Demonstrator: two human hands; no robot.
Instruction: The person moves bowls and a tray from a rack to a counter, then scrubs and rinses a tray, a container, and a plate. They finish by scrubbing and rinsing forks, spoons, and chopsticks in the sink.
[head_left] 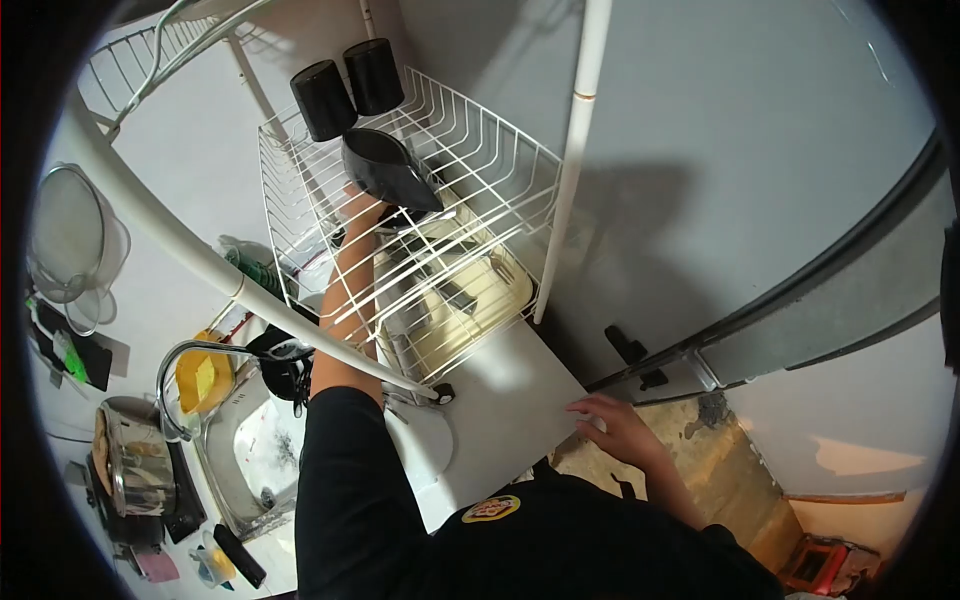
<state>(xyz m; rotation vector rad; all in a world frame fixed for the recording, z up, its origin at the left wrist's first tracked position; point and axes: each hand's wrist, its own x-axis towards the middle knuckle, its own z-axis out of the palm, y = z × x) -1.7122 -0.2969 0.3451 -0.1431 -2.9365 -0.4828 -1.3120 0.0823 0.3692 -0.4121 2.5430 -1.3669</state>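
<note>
My left arm reaches beneath the white wire rack (470,215). My left hand (362,206) shows only in part through the wires, and its fingers are hidden behind a black pointed dish (385,168) on the rack; whether they hold anything cannot be made out. Under the wires, close to that hand, sits a cream tray (505,300) with utensils in it, among them a fork. Beside the edge of the white countertop (510,390), my right hand (617,428) is empty, its fingers apart and slightly bent.
Two black cups (350,88) stand at the rack's back. White poles (572,160) frame it. On the left are a sink (222,450) with a curved faucet (175,375), a yellow container (203,375), a metal pot (137,465) and hanging strainers (68,225).
</note>
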